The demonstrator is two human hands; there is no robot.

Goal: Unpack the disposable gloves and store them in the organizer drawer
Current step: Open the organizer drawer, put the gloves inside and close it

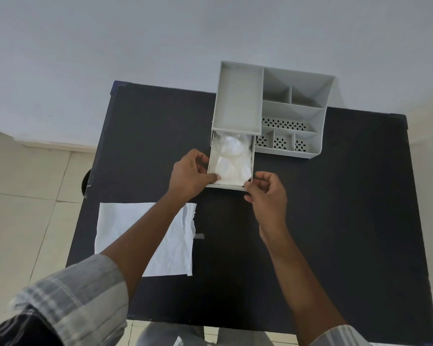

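Head view: nearest on the black table (335, 221) lies the torn white wrapper (125, 221), flat and apparently empty, set aside as if no longer needed. Past it, the left hand (189, 174) grips the left wall of the pulled-out drawer (231, 187), thumb over its front corner, likely steadying it. The right hand (268, 193) hovers at the right front corner, fingers loosely curled, holding nothing. Inside the drawer lie the disposable gloves (231, 158), a crumpled translucent heap. Beyond, the grey organizer (320, 121) shows bare upper compartments
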